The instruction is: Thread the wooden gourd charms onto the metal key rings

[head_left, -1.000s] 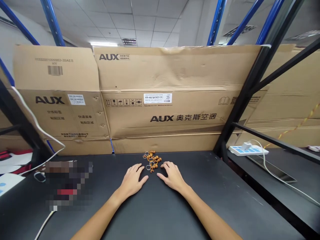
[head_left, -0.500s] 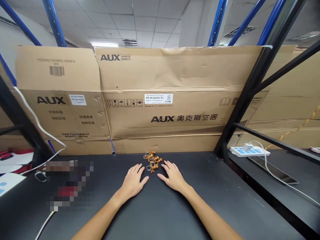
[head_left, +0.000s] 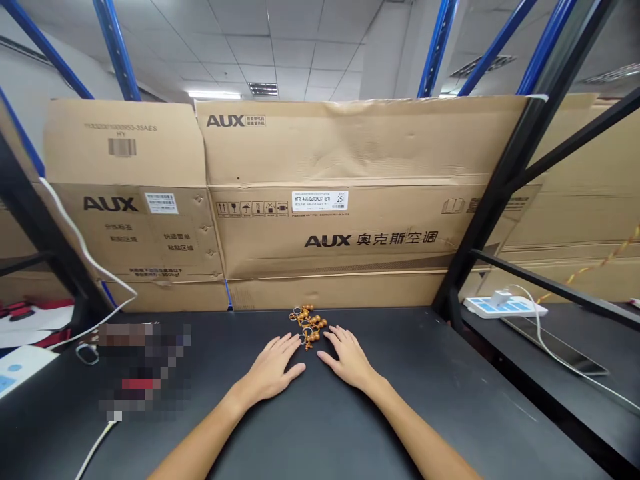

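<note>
Several gourd-shaped wooden keychains [head_left: 311, 324] with metal rings lie in a small heap toward the back of the black table [head_left: 310, 427]. My left hand [head_left: 274, 365] lies palm down at the heap's near left, fingers stretched out and thumb apart. Its fingertips come close to the nearest ring; whether they touch it I cannot tell. On the other side, my right hand [head_left: 349, 357] rests palm down with fingers spread, its fingertips just beside the beads. Neither hand holds anything.
Cardboard panels [head_left: 330, 153] stand along the table's back edge between black and blue rack posts. A pixelated patch [head_left: 143, 363] covers something at left, by a white cable [head_left: 95, 450]. On the right are a white power strip [head_left: 505, 306] and a dark flat device [head_left: 555, 343].
My left hand has shifted slightly right, nearer the keychains. My right hand keeps about the same pose. The whole view has moved slightly down and to the right.
</note>
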A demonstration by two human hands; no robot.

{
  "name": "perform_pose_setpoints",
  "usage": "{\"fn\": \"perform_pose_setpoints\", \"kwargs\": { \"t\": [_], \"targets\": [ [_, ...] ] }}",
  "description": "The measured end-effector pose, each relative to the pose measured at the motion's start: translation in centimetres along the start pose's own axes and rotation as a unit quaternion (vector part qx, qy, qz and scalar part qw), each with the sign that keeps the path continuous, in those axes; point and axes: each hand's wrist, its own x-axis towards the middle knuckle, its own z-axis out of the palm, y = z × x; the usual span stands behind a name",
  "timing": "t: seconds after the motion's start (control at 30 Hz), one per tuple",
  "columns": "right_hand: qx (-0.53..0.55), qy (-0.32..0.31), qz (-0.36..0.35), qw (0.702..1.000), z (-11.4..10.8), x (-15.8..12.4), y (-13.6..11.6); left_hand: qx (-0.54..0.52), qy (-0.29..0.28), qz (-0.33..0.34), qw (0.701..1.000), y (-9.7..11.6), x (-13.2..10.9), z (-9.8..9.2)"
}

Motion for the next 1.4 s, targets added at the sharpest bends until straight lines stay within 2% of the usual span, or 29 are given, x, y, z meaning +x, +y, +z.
{"fn": "perform_pose_setpoints", "kwargs": {
  "t": [0.13,0.3,0.6,0.97,1.23,1.4],
  "targets": [
    [0.058,0.035,-0.077,0.995,-0.2,-0.4,-1.3,-0.031,0.032,0.041,0.998,0.8,0.0,-0.2],
    [0.076,0.006,-0.157,0.985,-0.1,-0.8,-2.8,-0.055,0.027,0.066,0.996,2.2,0.1,-0.1],
    [0.062,-0.007,-0.169,0.984,-0.7,-0.7,-3.1,-0.033,0.038,0.03,0.998,2.3,0.2,0.1],
    [0.17,0.005,-0.184,0.968,-0.8,-1.0,-3.7,-0.063,0.025,0.027,0.997,3.0,0.0,-0.6],
    [0.17,0.019,-0.165,0.971,-0.6,-0.9,-3.4,-0.101,0.015,0.018,0.995,2.4,0.2,-0.4],
    [0.2,0.01,-0.17,0.965,-0.4,-1.0,-3.7,-0.109,0.034,0.009,0.993,2.1,0.2,0.0]
  ]
}}
